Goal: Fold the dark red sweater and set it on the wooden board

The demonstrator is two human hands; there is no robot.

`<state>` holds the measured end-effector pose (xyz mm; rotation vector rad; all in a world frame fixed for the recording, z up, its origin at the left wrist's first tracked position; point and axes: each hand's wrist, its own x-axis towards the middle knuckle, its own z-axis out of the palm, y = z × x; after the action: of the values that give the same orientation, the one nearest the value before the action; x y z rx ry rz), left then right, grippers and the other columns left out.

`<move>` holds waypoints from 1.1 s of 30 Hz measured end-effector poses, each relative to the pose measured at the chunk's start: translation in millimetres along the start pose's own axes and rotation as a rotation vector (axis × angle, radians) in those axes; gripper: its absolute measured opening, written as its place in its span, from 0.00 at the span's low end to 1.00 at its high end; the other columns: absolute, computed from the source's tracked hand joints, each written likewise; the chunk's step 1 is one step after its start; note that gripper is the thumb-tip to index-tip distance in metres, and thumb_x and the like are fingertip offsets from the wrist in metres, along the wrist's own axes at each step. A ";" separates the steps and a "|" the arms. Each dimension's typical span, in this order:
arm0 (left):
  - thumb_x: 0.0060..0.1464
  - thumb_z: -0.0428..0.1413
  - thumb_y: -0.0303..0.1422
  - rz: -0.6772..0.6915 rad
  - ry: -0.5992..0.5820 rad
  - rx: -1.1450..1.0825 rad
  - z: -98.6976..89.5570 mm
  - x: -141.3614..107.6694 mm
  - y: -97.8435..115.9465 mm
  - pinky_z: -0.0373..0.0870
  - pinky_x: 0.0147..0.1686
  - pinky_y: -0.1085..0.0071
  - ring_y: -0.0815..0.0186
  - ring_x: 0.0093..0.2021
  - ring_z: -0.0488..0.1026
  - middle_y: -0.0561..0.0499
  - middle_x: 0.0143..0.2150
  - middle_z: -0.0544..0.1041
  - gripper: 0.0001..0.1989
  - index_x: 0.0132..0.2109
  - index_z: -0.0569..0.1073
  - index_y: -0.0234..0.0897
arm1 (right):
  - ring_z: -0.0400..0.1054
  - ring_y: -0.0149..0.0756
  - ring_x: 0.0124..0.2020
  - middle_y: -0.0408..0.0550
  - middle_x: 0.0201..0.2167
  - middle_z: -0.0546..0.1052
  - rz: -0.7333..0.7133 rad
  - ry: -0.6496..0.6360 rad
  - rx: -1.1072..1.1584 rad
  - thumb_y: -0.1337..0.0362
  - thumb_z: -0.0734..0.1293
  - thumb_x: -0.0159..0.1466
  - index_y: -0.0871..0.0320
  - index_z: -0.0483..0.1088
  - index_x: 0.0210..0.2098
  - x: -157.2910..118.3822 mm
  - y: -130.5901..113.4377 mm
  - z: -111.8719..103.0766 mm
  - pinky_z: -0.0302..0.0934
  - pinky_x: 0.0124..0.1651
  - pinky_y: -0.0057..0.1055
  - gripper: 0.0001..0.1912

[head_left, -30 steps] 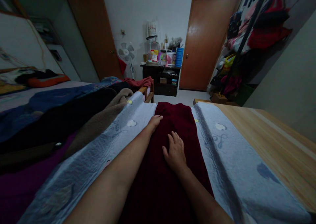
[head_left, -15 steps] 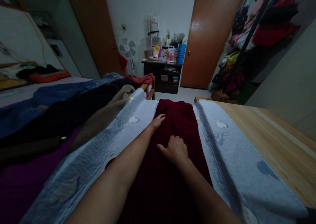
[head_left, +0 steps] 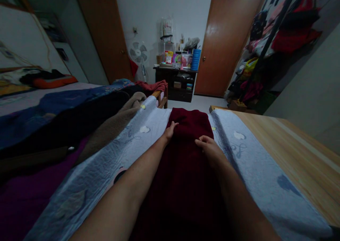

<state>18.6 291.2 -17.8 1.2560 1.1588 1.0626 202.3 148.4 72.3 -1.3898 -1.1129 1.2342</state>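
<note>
A dark red knit-looking garment (head_left: 183, 177) lies lengthwise in front of me on a light blue-grey patterned blanket (head_left: 255, 170). At its far left edge rests my left hand (head_left: 169, 132), fingertips slightly apart against the cloth, so it is open. My right hand (head_left: 209, 147) is closed at the garment's right side, thumb and fingers pinching the fabric. Between the two hands the cloth shows a shallow crease. The garment's near end is dark and partly hidden by my forearms.
On the left, a brown fleecy cloth (head_left: 114, 124), dark clothes and a purple cloth (head_left: 29, 198) lie in a heap. A wooden board (head_left: 294, 142) flanks the blanket on the right. Farther off stand a white fan (head_left: 139, 52), a black cabinet (head_left: 172, 92) and hanging clothes (head_left: 292, 35).
My right hand has moved forward and right, from lying on the middle of the garment to pinching its right side. The left hand has turned slightly in place; the cloth between them has creased.
</note>
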 end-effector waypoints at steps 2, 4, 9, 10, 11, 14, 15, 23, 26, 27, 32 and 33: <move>0.64 0.26 0.48 0.012 0.025 0.083 -0.1 3.2 -0.8 0.64 0.54 0.60 0.60 0.58 0.68 0.41 0.60 0.69 0.33 0.60 0.65 0.37 | 0.57 0.27 0.19 0.35 0.17 0.65 0.055 0.065 0.183 0.55 0.72 0.44 0.54 0.59 0.23 3.5 -0.5 -20.7 0.52 0.25 0.26 0.18; 0.65 0.28 0.45 0.030 0.039 0.195 0.7 6.8 -0.2 0.65 0.53 0.60 0.60 0.56 0.69 0.40 0.60 0.68 0.30 0.62 0.62 0.36 | 0.61 0.29 0.21 0.36 0.18 0.68 0.102 0.119 0.261 0.55 0.73 0.42 0.54 0.61 0.23 7.1 5.3 -37.6 0.57 0.27 0.28 0.18; 0.61 0.46 0.38 0.109 0.035 0.538 7.9 13.9 2.9 0.51 0.63 0.61 0.57 0.64 0.59 0.42 0.63 0.64 0.22 0.59 0.67 0.38 | 0.68 0.35 0.27 0.41 0.24 0.74 0.094 0.186 0.029 0.55 0.73 0.45 0.54 0.66 0.29 4.1 23.9 -51.3 0.62 0.32 0.31 0.16; 0.60 0.48 0.37 0.122 0.034 0.603 9.8 14.5 2.7 0.48 0.64 0.59 0.56 0.65 0.56 0.43 0.64 0.62 0.22 0.59 0.67 0.39 | 0.70 0.37 0.29 0.43 0.27 0.76 0.080 0.175 -0.064 0.54 0.72 0.46 0.54 0.68 0.31 0.4 24.8 -50.1 0.63 0.34 0.32 0.17; 0.59 0.49 0.37 0.133 0.033 0.663 11.5 14.8 2.3 0.45 0.65 0.57 0.54 0.66 0.53 0.43 0.66 0.59 0.22 0.60 0.66 0.40 | 0.71 0.39 0.32 0.45 0.30 0.77 0.066 0.154 -0.167 0.54 0.72 0.48 0.55 0.69 0.34 -4.0 24.5 -48.3 0.63 0.36 0.33 0.17; 0.59 0.48 0.38 0.149 0.013 0.811 14.5 15.4 -0.3 0.40 0.65 0.51 0.50 0.69 0.44 0.46 0.70 0.51 0.24 0.62 0.63 0.44 | 0.72 0.42 0.37 0.50 0.36 0.78 0.022 0.054 -0.451 0.55 0.71 0.51 0.57 0.71 0.38 -16.4 19.5 -45.0 0.64 0.40 0.35 0.18; 0.60 0.47 0.39 0.149 -0.003 0.848 14.8 15.7 -1.1 0.40 0.65 0.51 0.51 0.70 0.42 0.47 0.70 0.50 0.24 0.63 0.61 0.44 | 0.72 0.42 0.37 0.51 0.37 0.78 0.010 0.024 -0.502 0.57 0.70 0.51 0.58 0.71 0.38 -19.2 16.8 -45.6 0.64 0.40 0.36 0.17; 0.62 0.43 0.39 0.127 -0.047 0.879 14.1 15.9 -3.8 0.39 0.65 0.56 0.54 0.70 0.41 0.43 0.71 0.49 0.26 0.66 0.56 0.38 | 0.73 0.40 0.38 0.49 0.40 0.79 -0.096 -0.031 -0.312 0.61 0.66 0.55 0.57 0.70 0.45 -25.9 -38.1 -45.3 0.66 0.42 0.36 0.17; 0.60 0.47 0.38 0.096 -0.025 0.792 11.3 20.7 -1.6 0.41 0.65 0.55 0.54 0.70 0.44 0.42 0.70 0.51 0.27 0.65 0.58 0.39 | 0.71 0.40 0.46 0.50 0.47 0.77 -0.258 -0.056 -0.488 0.65 0.64 0.56 0.56 0.70 0.50 -39.3 -54.7 -15.9 0.63 0.51 0.38 0.21; 0.58 0.50 0.38 0.078 -0.021 0.752 9.2 23.2 0.0 0.44 0.64 0.54 0.52 0.69 0.47 0.41 0.68 0.55 0.28 0.64 0.59 0.38 | 0.69 0.40 0.49 0.50 0.48 0.76 -0.303 -0.104 -0.570 0.67 0.63 0.56 0.57 0.69 0.51 -45.7 -56.3 -3.4 0.61 0.54 0.38 0.22; 0.55 0.53 0.46 0.015 -0.111 0.466 -8.1 32.6 18.4 0.65 0.54 0.60 0.54 0.52 0.72 0.43 0.48 0.78 0.26 0.55 0.70 0.35 | 0.66 0.44 0.53 0.57 0.53 0.72 -0.337 -0.412 -0.801 0.69 0.63 0.56 0.63 0.64 0.59 -80.7 -39.3 50.2 0.58 0.57 0.38 0.31; 0.56 0.50 0.50 0.012 -0.133 0.418 -11.8 32.4 24.1 0.68 0.52 0.60 0.54 0.48 0.74 0.43 0.44 0.80 0.26 0.52 0.72 0.34 | 0.66 0.45 0.53 0.58 0.53 0.72 -0.313 -0.461 -0.817 0.67 0.63 0.56 0.63 0.63 0.60 -86.5 -33.5 56.5 0.58 0.57 0.38 0.31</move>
<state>11.9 326.0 5.0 1.6319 1.3123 0.7515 137.6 72.3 114.9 -1.4329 -2.2370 0.9119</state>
